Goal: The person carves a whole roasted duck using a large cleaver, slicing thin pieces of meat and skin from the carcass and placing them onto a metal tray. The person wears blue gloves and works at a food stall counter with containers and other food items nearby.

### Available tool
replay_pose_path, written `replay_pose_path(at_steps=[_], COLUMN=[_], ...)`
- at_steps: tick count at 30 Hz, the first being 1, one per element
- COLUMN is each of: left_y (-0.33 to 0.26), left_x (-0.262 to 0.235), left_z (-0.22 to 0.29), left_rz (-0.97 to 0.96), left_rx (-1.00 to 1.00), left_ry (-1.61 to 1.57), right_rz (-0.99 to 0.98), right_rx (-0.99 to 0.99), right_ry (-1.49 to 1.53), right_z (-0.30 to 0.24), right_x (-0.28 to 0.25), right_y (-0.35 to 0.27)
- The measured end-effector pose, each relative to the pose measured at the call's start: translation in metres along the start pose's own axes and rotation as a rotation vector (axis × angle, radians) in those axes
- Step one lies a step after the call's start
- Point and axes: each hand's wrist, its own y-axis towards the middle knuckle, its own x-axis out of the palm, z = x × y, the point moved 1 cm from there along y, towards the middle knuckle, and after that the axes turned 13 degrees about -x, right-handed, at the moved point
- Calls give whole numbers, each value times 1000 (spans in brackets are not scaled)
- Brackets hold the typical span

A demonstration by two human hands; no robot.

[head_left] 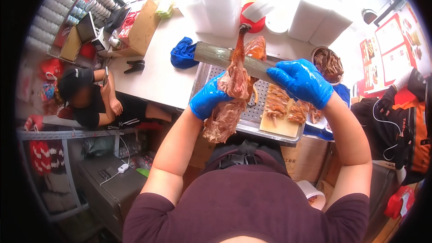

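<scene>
My left hand (209, 99), in a blue glove, is closed around a piece of roast poultry (223, 118) with a leg pointing up and pale torn meat hanging below. My gloved right hand (303, 80) grips a cleaver (211, 54) at the right. Its broad, greasy blade reaches left across and behind the leg. Another glossy brown piece of poultry (256, 47) shows beyond the blade, partly hidden. Below the right hand, chopped poultry pieces (275, 104) lie in rows on a pale cutting board (266, 128). The board rests on a perforated metal tray (198, 85).
A bowl of dark meat pieces (328, 64) stands right of the tray. A blue cloth (183, 53) lies left of the blade. Tall white container stacks (218, 4) and a red bowl (252, 24) stand behind. A seated person (87, 96) is at left; another person (378, 117) is at right.
</scene>
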Motion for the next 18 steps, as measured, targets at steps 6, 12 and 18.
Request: replay_pose_path(at_steps=[6,12,18], left_y=[-9,-13,-5], left_x=[-24,-5,-38], left_z=[-5,3,-1], left_rz=[-19,124,251], left_rx=[55,91,240], left_ry=[17,171,-269], right_rz=[-60,32,343], right_rx=[-27,-299,-254], right_ry=[-66,-274,-65], right_z=[10,-4,28], right_x=[-1,25,58], right_y=[-23,8,-10])
